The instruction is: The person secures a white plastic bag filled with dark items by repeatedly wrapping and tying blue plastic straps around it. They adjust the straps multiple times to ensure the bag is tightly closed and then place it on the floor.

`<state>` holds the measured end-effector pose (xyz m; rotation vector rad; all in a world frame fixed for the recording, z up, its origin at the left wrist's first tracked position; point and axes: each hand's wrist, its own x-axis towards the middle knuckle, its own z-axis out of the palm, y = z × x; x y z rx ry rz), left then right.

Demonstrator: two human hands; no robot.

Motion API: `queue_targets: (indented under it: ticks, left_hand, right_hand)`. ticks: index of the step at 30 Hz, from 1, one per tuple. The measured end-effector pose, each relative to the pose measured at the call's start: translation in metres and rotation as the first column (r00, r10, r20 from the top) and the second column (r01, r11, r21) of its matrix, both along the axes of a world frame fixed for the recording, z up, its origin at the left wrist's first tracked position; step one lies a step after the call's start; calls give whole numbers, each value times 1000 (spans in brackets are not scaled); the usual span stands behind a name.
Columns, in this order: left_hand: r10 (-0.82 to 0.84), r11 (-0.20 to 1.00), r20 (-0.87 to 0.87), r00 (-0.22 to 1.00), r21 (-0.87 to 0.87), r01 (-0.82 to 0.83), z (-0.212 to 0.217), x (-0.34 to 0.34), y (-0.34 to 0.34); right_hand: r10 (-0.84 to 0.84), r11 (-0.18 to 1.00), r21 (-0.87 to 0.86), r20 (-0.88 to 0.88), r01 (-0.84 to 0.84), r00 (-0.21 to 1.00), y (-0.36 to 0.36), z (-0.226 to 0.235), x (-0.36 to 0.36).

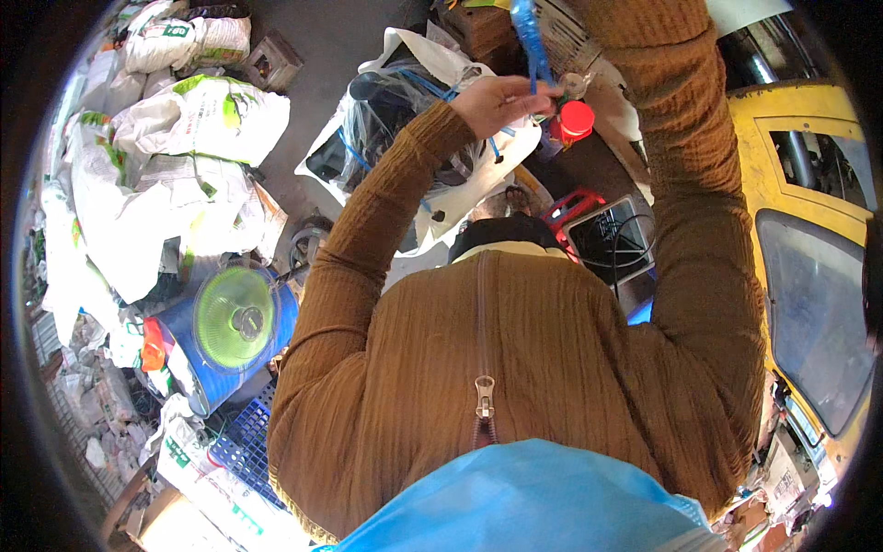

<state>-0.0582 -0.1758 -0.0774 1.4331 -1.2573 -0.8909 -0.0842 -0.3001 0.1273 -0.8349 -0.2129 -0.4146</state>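
Observation:
My left hand (504,107) reaches forward past a white sack, its fingers pinched on the lower end of a blue plastic strip (527,37). The strip runs up from the fingers to the top edge of the view. My right arm (676,120) stretches up the right side, and its hand lies beyond the top edge, out of sight. Just right of my left fingers is a round red lid (577,120). Below my left hand stands the opened white sack (322,147), holding clear plastic (372,120), dark things and blue cords.
Stuffed white sacks (207,120) pile up at the left. A green round fan (235,317) lies against a blue drum (189,331), with a blue crate (253,428) below. Yellow machinery (814,198) stands at the right. Near my feet sits a red-handled, dark-topped device (607,239).

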Motion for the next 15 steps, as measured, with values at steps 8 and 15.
queue_targets:
  ticks: [8, 15]
  left_hand:
    - [547, 815, -278, 790, -37, -578, -21, 16, 10]
    - [705, 695, 90, 704, -287, -659, -15, 13, 22]
  right_hand:
    - [-731, 447, -542, 238, 711, 640, -60, -96, 34]
    - [-474, 558, -812, -143, 171, 869, 8, -273, -66]
